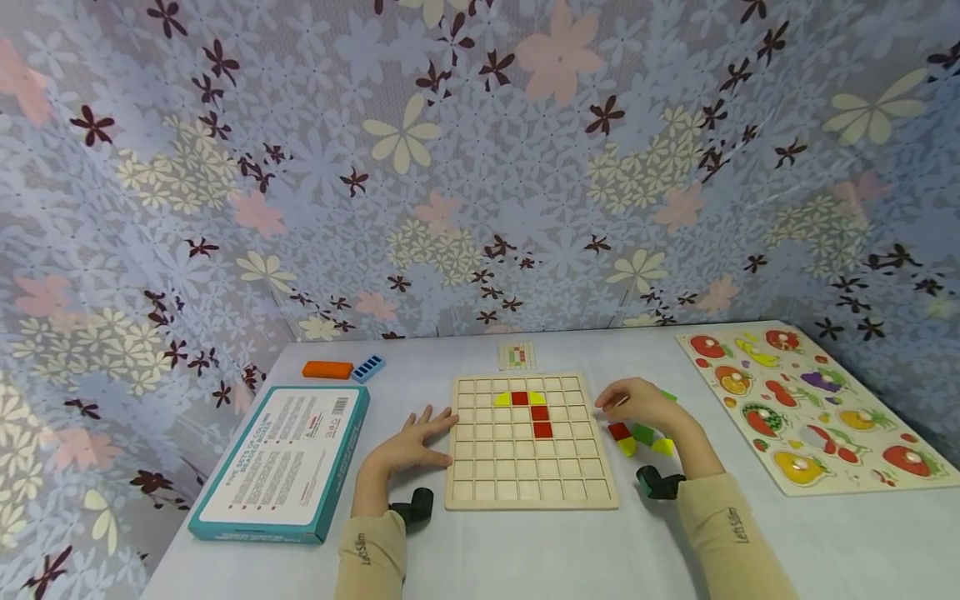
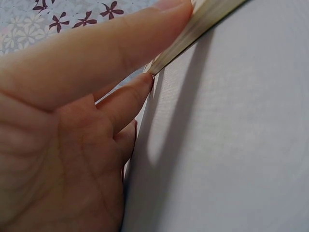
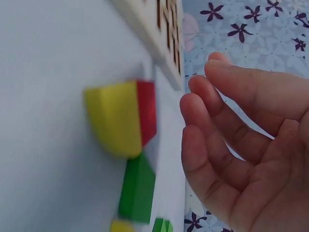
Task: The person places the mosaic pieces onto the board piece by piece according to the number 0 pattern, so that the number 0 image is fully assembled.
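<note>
Bearing everything, the white table (image 1: 525, 554): its clock is read from the middle of the grid board (image 1: 491, 487), twelve being the far side.
Fruit board: lies flat toward three o'clock, well apart from the grid.
Box (image 1: 277, 458): lies flat at nine o'clock.
Grid board: some squares are filled; it should be kept from sliding while pieces are set.
Left hand (image 1: 408, 446): at nine o'clock, fingers spread, thumb and fingertips touching the edge; light, even contact seems enough to steady it.
Right hand (image 1: 637, 404): at two o'clock, raised, fingers loosely bent, no piece seen between them; a pinch on opposite sides of one piece would serve best.
Orange block (image 1: 327, 369): at ten o'clock, beside a blue block (image 1: 368, 367).
Pattern card (image 1: 517, 355): at twelve o'clock, just beyond the board; worth a glance before each placing.
Loose pieces: at three o'clock, a red square (image 1: 619, 431), yellow ones (image 1: 663, 447) and a green one (image 1: 643, 433); another green (image 1: 669, 396) is partly behind the wrist.
Set pieces: in the second row, a red square (image 1: 520, 398) between two rounded yellows (image 1: 503, 400), two more reds (image 1: 543, 429) running toward six o'clock; a piece lowered flat should not nudge them.
</note>
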Demonstrator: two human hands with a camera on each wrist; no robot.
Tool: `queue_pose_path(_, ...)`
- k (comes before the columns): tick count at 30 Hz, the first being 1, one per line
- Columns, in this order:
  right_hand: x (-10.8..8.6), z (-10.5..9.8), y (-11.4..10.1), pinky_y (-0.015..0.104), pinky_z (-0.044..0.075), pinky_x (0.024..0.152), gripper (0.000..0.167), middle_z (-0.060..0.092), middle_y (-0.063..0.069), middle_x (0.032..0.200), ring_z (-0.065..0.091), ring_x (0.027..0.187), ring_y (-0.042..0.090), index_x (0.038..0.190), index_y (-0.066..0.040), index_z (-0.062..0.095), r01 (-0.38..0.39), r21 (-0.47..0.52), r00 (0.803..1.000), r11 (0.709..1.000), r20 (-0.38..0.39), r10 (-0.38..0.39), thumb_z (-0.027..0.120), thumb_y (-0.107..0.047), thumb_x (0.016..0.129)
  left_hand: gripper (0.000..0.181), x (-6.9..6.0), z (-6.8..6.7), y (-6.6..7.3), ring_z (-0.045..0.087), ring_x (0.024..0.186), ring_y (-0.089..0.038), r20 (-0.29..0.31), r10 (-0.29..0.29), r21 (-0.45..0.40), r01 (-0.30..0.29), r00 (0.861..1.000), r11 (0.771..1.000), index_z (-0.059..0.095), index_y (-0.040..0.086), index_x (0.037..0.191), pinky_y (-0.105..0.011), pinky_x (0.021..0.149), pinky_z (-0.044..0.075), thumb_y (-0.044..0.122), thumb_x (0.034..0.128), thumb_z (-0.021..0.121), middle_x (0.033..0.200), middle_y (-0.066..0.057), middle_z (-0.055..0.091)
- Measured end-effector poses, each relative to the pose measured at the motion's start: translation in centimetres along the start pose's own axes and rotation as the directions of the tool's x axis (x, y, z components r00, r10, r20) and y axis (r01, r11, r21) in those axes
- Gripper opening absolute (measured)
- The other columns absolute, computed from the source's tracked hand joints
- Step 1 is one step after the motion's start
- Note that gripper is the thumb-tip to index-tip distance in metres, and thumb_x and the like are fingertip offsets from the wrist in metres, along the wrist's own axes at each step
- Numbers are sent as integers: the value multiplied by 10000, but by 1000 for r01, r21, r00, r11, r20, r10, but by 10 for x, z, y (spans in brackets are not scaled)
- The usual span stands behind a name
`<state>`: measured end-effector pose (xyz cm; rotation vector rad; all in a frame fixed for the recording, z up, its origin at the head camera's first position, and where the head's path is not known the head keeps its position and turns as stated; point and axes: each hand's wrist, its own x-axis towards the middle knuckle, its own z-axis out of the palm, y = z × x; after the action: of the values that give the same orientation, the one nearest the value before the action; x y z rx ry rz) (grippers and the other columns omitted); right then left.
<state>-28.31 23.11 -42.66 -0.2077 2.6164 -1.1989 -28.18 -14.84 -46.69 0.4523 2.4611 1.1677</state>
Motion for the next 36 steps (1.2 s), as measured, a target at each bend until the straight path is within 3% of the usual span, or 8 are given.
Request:
queue_pose_path(17, -10, -1, 24, 311, 499, 669, 242, 626, 81, 913, 530, 789, 208, 946, 9, 647, 3, -51, 999, 999, 44, -1, 671, 74, 714, 776, 0, 0, 2, -70, 1405, -346, -8, 2, 7, -2, 1000, 1000, 415, 142, 1400, -577, 1106, -56, 203, 714, 771, 1516, -55, 227)
queue_pose_path(36, -7, 2, 21, 278, 438, 611, 244, 529, 84, 829, 469, 735, 219, 913, -27, 637, -6, -85, 1000, 996, -17, 5, 647, 99, 704, 774, -1, 0, 4, -56, 1409, -332, -6, 20, 10, -19, 1000, 1000, 413, 132, 1400, -547, 1117, -63, 183, 715, 769, 1514, -64, 227)
